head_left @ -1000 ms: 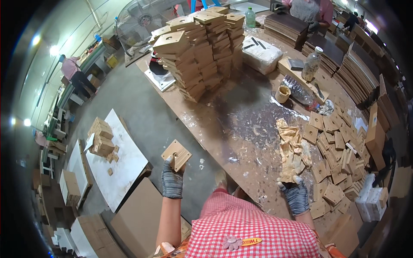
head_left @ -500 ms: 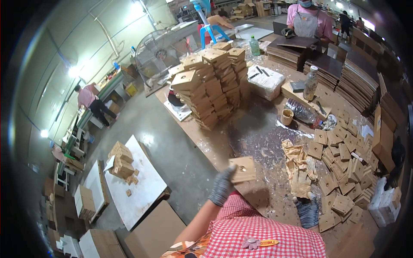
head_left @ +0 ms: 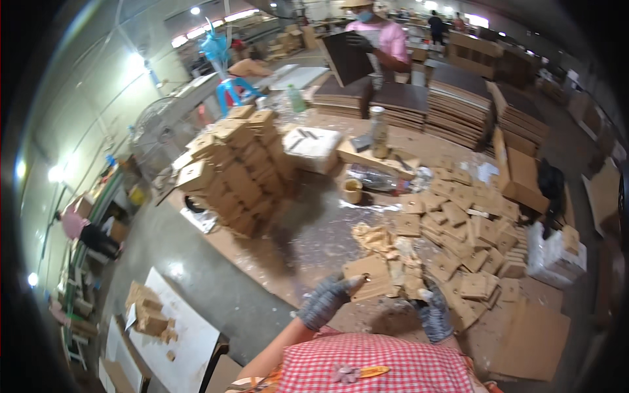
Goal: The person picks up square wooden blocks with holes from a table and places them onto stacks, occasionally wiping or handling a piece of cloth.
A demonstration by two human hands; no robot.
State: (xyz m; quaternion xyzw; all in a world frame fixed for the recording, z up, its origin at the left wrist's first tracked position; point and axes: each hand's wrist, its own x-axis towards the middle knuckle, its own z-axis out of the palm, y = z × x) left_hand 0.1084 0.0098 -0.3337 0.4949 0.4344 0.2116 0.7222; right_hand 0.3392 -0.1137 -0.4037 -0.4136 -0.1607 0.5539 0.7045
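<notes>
Nearest the camera, the person's red-checked shirt [head_left: 386, 363] fills the lower edge, both gloved arms reaching up from it onto the worktable [head_left: 308, 245]. The left hand [head_left: 322, 302], in a grey knit glove, is closed around the near corner of a flat square wooden piece [head_left: 368, 275], which lies low over the table just in front of the person. The right hand [head_left: 434, 314], also gloved, rests curled at the near edge of a small heap of pale wooden offcuts [head_left: 393, 255]; whether it grips any of them cannot be told. Just beyond and to the right, many similar square pieces [head_left: 472, 223] lie spread across the table. Further left stands a tall, leaning stack of the same pieces [head_left: 239, 167]. A small cup [head_left: 352, 190] sits between stack and spread. At the far end, another person in a pink shirt [head_left: 386, 39] holds a dark board [head_left: 347, 57] above piles of dark panels [head_left: 458, 105].
</notes>
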